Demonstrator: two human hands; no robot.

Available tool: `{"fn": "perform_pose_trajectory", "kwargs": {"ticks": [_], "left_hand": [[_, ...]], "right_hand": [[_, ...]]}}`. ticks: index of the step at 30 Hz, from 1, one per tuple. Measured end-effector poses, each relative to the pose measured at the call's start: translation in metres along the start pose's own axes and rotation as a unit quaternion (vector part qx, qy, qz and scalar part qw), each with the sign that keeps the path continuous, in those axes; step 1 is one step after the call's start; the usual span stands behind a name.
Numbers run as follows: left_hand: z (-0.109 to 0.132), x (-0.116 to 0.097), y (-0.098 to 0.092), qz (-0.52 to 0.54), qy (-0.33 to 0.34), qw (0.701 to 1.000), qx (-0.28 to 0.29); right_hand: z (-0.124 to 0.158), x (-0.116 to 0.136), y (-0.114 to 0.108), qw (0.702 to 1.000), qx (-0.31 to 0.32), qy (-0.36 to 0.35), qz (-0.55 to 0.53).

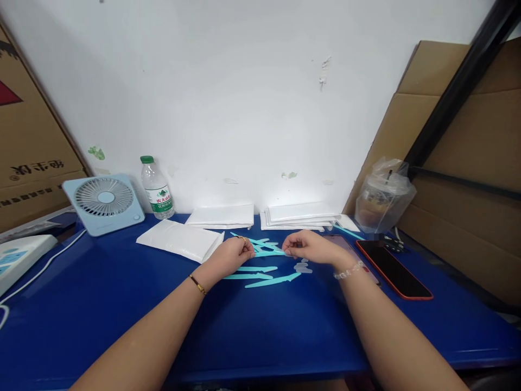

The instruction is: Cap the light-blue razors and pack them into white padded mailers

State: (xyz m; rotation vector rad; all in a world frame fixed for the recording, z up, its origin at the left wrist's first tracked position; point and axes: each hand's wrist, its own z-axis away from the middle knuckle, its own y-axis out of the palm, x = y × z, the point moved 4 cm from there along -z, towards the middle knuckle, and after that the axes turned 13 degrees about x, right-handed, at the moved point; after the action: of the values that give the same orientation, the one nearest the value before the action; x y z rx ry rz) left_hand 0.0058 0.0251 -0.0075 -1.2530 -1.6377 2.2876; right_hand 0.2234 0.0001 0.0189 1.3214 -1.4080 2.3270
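Between my two hands stretches a turquoise eyebrow razor (268,253). My left hand (235,254) is closed on its left end, and my right hand (303,247) pinches its right end with thumb and forefinger. Several more turquoise razors lie loosely piled just behind it. Nearer to me, a razor (272,281) lies slantwise below two others that are side by side. Small translucent pieces, which look like blade caps (303,267), rest under my right hand. My fingertips hide both ends of the held razor.
White padded envelopes (301,213) are stacked along the wall, with another envelope (179,239) left of my hands. A fan (106,203) and a water bottle (158,190) stand at left. At right are a phone (394,270) and a bagged drink cup (382,198).
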Motion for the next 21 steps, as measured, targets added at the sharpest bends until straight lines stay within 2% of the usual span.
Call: {"fn": "perform_pose_trajectory", "kwargs": {"ticks": [6, 11, 16, 21], "left_hand": [[-0.003, -0.001, 0.001, -0.059, 0.034, 0.997, -0.029], [-0.003, 0.009, -0.002, -0.118, 0.061, 0.988, -0.082], [-0.008, 0.017, 0.001, -0.154, 0.035, 0.987, -0.035], [-0.01, 0.01, 0.005, -0.138, 0.07, 0.988, -0.014]], "right_hand": [[-0.014, 0.001, 0.013, 0.999, -0.013, -0.021, 0.038], [-0.022, -0.002, 0.02, 0.994, -0.03, -0.014, 0.104], [-0.023, -0.005, 0.021, 0.985, -0.093, -0.017, 0.142], [-0.03, -0.013, 0.021, 0.985, -0.099, -0.009, 0.141]]}}
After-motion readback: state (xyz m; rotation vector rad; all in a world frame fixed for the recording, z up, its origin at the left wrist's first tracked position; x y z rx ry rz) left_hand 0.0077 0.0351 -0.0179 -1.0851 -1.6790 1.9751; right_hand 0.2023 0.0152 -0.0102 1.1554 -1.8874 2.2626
